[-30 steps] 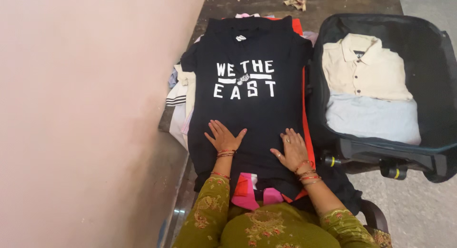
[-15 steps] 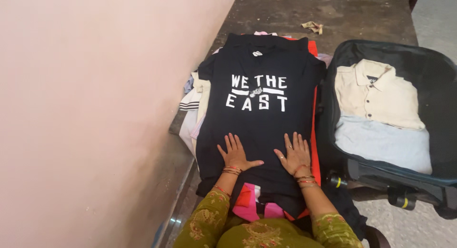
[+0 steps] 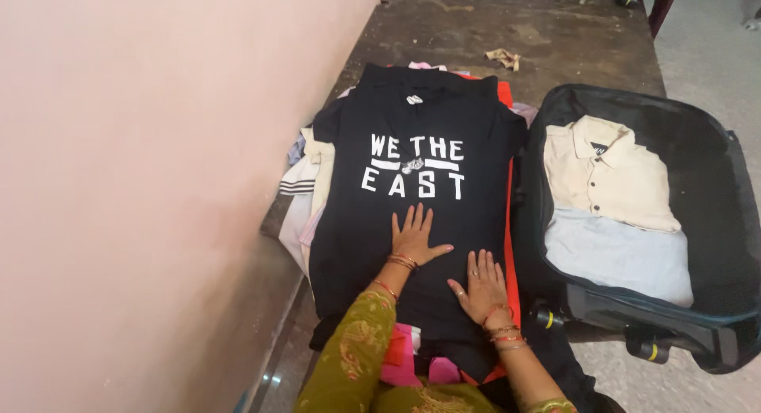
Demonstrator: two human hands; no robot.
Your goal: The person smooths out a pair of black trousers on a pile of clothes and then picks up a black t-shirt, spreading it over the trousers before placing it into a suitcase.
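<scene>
We note both hands flat on the black T-shirt (image 3: 412,199), which lies face up atop a pile of clothes (image 3: 305,195) near the worktop's left edge, by the pink wall (image 3: 158,183). Left hand (image 3: 414,240) presses mid-shirt, right hand (image 3: 479,284) nearer the hem; fingers spread, gripping nothing. Our worry: the uneven pile beneath could shift and wrinkle the shirt, or the hem could slide off the near edge. The worktop (image 3: 555,32) is dark, scuffed stone; an open black suitcase (image 3: 713,167) with folded shirts sits at its right edge.
</scene>
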